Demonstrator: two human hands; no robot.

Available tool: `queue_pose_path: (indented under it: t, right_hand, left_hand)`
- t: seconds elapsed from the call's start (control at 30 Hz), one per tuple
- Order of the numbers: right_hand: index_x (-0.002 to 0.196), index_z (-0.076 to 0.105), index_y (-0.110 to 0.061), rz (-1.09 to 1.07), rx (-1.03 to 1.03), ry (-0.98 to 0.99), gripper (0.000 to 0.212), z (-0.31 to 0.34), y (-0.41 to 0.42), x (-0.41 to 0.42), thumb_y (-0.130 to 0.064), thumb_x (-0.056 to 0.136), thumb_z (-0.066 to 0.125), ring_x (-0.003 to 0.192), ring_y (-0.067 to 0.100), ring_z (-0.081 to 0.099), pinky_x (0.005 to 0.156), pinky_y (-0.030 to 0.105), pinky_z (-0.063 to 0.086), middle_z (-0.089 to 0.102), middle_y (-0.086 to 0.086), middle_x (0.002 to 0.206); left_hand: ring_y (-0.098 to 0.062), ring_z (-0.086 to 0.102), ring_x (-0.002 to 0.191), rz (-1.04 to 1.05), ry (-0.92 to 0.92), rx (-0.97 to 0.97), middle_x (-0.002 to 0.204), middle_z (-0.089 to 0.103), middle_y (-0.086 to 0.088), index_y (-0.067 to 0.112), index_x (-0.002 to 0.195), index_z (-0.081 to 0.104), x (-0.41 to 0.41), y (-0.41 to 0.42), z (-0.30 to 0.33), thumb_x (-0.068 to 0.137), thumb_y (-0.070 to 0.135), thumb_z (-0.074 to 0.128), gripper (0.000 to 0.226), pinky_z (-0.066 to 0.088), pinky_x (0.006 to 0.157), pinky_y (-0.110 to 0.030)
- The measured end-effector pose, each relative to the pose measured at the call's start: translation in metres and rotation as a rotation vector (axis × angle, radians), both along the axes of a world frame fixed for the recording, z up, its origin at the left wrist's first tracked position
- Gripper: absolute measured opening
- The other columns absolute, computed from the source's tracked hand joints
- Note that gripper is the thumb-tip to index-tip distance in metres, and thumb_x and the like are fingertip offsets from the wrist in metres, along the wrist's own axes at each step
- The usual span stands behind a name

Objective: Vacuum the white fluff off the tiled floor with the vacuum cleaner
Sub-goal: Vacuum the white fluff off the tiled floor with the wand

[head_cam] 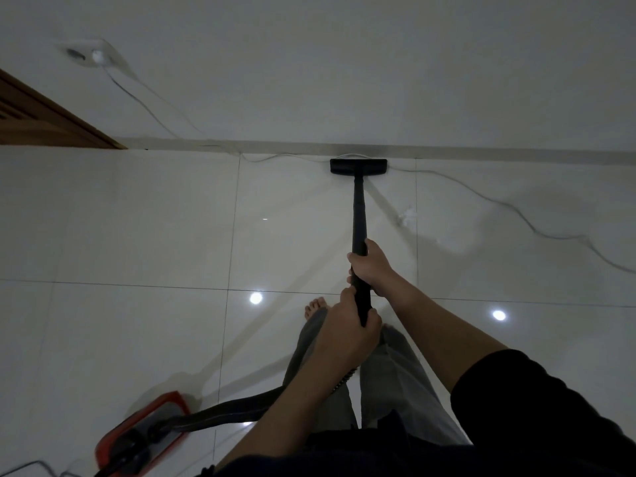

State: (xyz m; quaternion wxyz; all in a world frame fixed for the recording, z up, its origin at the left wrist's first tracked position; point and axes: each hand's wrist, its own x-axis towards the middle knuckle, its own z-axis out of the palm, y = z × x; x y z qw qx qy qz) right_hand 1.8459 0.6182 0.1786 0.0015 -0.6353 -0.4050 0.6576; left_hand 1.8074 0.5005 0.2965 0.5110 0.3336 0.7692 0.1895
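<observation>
No readable text in your view

You have no legible label, brand, number or sign anywhere here; the red vacuum cleaner body [144, 432] by your feet shows no marking you could read.

The wand [359, 215] and floor nozzle [358, 166] are black. At seven o'clock the vacuum body [144, 432] is red and black. The glossy floor tiles [137, 218] are white with thin dark grout lines.

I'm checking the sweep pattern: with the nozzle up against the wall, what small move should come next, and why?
Probably pull the wand back and swing the floor nozzle right: it sits at the skirting, while a white fluff clump lies right of the wand. Both hands, right and left, already grip it.
</observation>
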Motion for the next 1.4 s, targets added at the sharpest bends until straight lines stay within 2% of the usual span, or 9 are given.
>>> queue_pose_path:
  t: [0.13,0.23,0.43,0.7,0.8,0.9,1.0,1.23,1.4]
  right_hand:
    - [0.137,0.039,-0.007,0.009,0.01,0.015,0.041,0.003,0.019,0.032,-0.007,0.097,0.05,0.05,0.02,0.053,0.049,0.03,0.051,0.052,0.013,0.079]
    - [0.136,0.039,-0.006,0.012,0.02,0.015,0.041,0.005,0.037,0.056,-0.006,0.096,0.05,0.051,0.021,0.053,0.047,0.029,0.049,0.051,0.013,0.077]
    - [0.13,0.042,-0.004,0.021,0.027,-0.007,0.035,0.007,0.073,0.097,-0.004,0.096,0.05,0.058,0.023,0.055,0.053,0.031,0.049,0.053,0.015,0.08]
    - [0.128,0.044,-0.004,0.042,0.013,-0.003,0.033,0.01,0.084,0.121,-0.005,0.095,0.05,0.06,0.023,0.056,0.054,0.032,0.05,0.054,0.014,0.082]
    - [0.128,0.044,-0.002,0.035,0.014,0.006,0.034,0.014,0.079,0.122,-0.004,0.095,0.049,0.057,0.022,0.055,0.051,0.03,0.048,0.054,0.013,0.08]
    - [0.134,0.042,-0.003,0.039,0.013,-0.004,0.04,0.017,0.072,0.123,-0.006,0.094,0.049,0.057,0.021,0.057,0.049,0.028,0.047,0.054,0.012,0.083]
    - [0.139,0.04,-0.005,0.035,0.01,-0.006,0.046,0.019,0.06,0.127,-0.007,0.094,0.049,0.058,0.019,0.057,0.046,0.026,0.045,0.055,0.011,0.086]
    - [0.142,0.039,-0.004,0.037,0.0,-0.017,0.049,0.018,0.018,0.152,-0.007,0.094,0.049,0.064,0.021,0.057,0.05,0.028,0.046,0.055,0.015,0.097]
    - [0.134,0.043,-0.002,0.033,-0.002,-0.015,0.04,0.018,-0.007,0.167,-0.006,0.094,0.049,0.064,0.022,0.056,0.051,0.029,0.046,0.055,0.015,0.092]
  left_hand:
    - [-0.007,0.052,0.057,0.0,-0.007,-0.002,0.074,0.052,0.006,0.007,0.122,0.045,0.033,0.018,0.001,0.096,0.022,0.049,0.03,0.047,0.053,-0.019]
    - [-0.005,0.05,0.056,-0.027,0.029,0.002,0.078,0.054,0.003,0.008,0.118,0.045,0.056,0.036,0.0,0.096,0.025,0.047,0.028,0.037,0.047,-0.009]
    - [-0.007,0.047,0.059,-0.005,-0.028,0.008,0.081,0.053,0.001,0.002,0.125,0.043,0.095,0.074,-0.005,0.095,0.023,0.048,0.037,0.038,0.052,-0.021]
    - [-0.004,0.048,0.054,0.009,-0.017,-0.013,0.074,0.049,0.007,0.002,0.126,0.043,0.122,0.086,0.0,0.095,0.02,0.048,0.036,0.035,0.043,-0.011]
    - [-0.013,0.053,0.065,0.0,-0.017,-0.003,0.085,0.056,-0.001,0.005,0.124,0.044,0.121,0.082,0.003,0.094,0.023,0.049,0.035,0.045,0.058,-0.025]
    - [-0.016,0.054,0.069,-0.004,-0.007,-0.012,0.09,0.058,-0.004,0.007,0.118,0.046,0.12,0.074,0.007,0.093,0.024,0.05,0.031,0.043,0.059,-0.029]
    - [-0.013,0.053,0.067,-0.001,-0.012,-0.019,0.088,0.057,-0.002,0.009,0.12,0.046,0.124,0.062,0.012,0.093,0.026,0.049,0.032,0.042,0.057,-0.026]
    - [-0.003,0.048,0.056,-0.07,0.057,-0.037,0.075,0.048,0.01,0.01,0.125,0.044,0.147,0.025,0.024,0.097,0.026,0.045,0.032,0.036,0.045,-0.001]
    - [-0.004,0.05,0.059,-0.074,0.056,-0.045,0.079,0.051,0.009,0.013,0.124,0.044,0.161,0.001,0.026,0.096,0.028,0.046,0.032,0.033,0.041,-0.01]
